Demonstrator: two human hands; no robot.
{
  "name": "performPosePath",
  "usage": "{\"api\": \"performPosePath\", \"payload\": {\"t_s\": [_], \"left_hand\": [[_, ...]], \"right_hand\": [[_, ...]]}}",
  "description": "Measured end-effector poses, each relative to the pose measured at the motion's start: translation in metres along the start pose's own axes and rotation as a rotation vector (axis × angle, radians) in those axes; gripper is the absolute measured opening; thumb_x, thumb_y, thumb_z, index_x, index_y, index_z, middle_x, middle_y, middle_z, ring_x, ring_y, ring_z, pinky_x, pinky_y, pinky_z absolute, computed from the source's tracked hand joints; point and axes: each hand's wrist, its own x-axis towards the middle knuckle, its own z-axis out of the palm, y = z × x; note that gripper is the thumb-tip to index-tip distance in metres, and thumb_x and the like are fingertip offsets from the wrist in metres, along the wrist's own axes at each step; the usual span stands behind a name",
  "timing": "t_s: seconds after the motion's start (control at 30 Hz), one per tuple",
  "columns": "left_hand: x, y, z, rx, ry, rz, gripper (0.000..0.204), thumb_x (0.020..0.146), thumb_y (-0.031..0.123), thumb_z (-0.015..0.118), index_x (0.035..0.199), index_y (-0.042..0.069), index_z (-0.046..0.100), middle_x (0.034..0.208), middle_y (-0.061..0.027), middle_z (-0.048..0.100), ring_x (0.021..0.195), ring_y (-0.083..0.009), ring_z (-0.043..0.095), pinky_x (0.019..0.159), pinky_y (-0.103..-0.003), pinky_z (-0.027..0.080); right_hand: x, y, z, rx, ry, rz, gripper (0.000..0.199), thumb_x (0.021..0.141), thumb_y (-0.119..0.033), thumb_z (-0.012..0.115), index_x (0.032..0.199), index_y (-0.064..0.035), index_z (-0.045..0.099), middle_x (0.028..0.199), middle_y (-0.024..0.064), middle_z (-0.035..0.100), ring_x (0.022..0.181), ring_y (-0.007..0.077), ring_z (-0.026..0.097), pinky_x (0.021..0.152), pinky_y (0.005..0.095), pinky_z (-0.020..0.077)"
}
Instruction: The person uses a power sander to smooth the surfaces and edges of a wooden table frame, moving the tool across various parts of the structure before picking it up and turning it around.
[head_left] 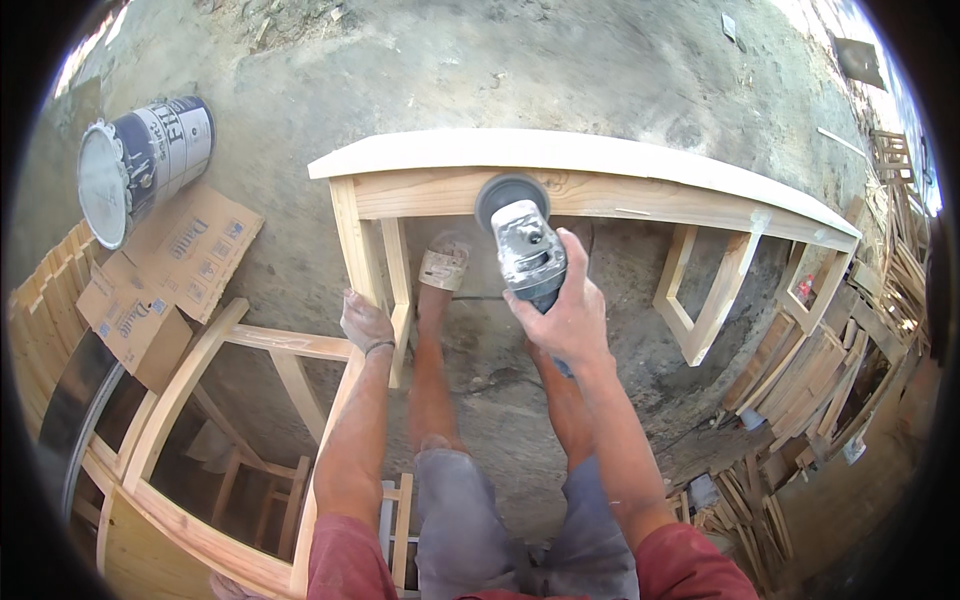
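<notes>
right hand (572,305) grips the power sander (530,252), left hand (367,322) clasps the frame leg (357,238), and the wooden rail (610,194) lies at twelve o'clock from the nearer right hand, long axis roughly nine-to-three

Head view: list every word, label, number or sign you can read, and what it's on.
I don't copy printed wording, but here is where it stands.
Blue-and-grey bucket: large dark lettering, readable; the smaller print is too small.
Brown cardboard: large lettering on two panels, readable; the finer print is too small.
Power tool in the right hand: no readable text on its dusty body.
</notes>
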Motion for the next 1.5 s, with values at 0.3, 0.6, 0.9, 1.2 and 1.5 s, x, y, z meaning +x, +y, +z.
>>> {"api": "performPosePath", "payload": {"t_s": [0.3, 0.6, 0.9, 1.2, 1.5], "left_hand": [[-0.001, 0.0, -0.003, -0.018, 0.015, 0.032, 0.067, 0.109, 0.049, 0.025, 0.091, -0.006, 0.059, 0.079, -0.0332, 0.06, 0.076, -0.0554, 0.056, 0.069, -0.061, 0.038], [-0.001, 0.0, -0.004, 0.024, -0.054, -0.02, 0.073, 0.108, 0.051, 0.021, 0.097, -0.007, 0.063, 0.086, -0.0347, 0.065, 0.084, -0.0556, 0.061, 0.075, -0.062, 0.04], [0.001, -0.005, -0.007, 0.032, -0.15, -0.073, 0.078, 0.108, 0.051, 0.022, 0.123, -0.014, 0.061, 0.115, -0.0403, 0.064, 0.109, -0.0567, 0.06, 0.093, -0.059, 0.044], [-0.001, -0.003, -0.006, 0.029, -0.148, -0.128, 0.078, 0.109, 0.05, 0.023, 0.13, -0.017, 0.057, 0.129, -0.04, 0.06, 0.124, -0.0533, 0.056, 0.105, -0.053, 0.044], [0.012, -0.03, -0.017, -0.414, -0.413, -0.247, 0.08, 0.11, 0.056, 0.024, 0.147, -0.012, 0.042, 0.139, -0.0279, 0.057, 0.127, -0.0356, 0.057, 0.11, -0.043, 0.042]], "right_hand": [[0.012, -0.044, 0.042, 0.058, -0.077, -0.008, 0.091, 0.079, -0.031, 0.082, 0.153, -0.0144, 0.032, 0.107, 0.0239, 0.067, 0.085, 0.0427, 0.073, 0.069, 0.0494, 0.0593], [0.023, -0.06, 0.06, 0.05, -0.176, -0.021, 0.096, 0.075, -0.029, 0.082, 0.155, -0.0166, 0.031, 0.103, 0.0254, 0.063, 0.084, 0.044, 0.071, 0.068, 0.0503, 0.0589], [0.023, -0.057, 0.048, 0.009, -0.162, 0.035, 0.092, 0.075, -0.029, 0.084, 0.152, -0.0119, 0.037, 0.108, 0.0227, 0.068, 0.086, 0.0408, 0.073, 0.071, 0.0472, 0.0598], [-0.003, -0.006, 0.013, 0.057, 0.06, 0.121, 0.087, 0.079, -0.032, 0.084, 0.148, -0.0052, 0.037, 0.122, 0.0266, 0.068, 0.097, 0.0432, 0.074, 0.078, 0.046, 0.0619], [0.01, -0.04, 0.041, 0.02, -0.134, 0.056, 0.091, 0.073, -0.03, 0.086, 0.149, -0.0089, 0.04, 0.102, 0.0215, 0.068, 0.083, 0.0387, 0.074, 0.067, 0.0451, 0.0604]]}}
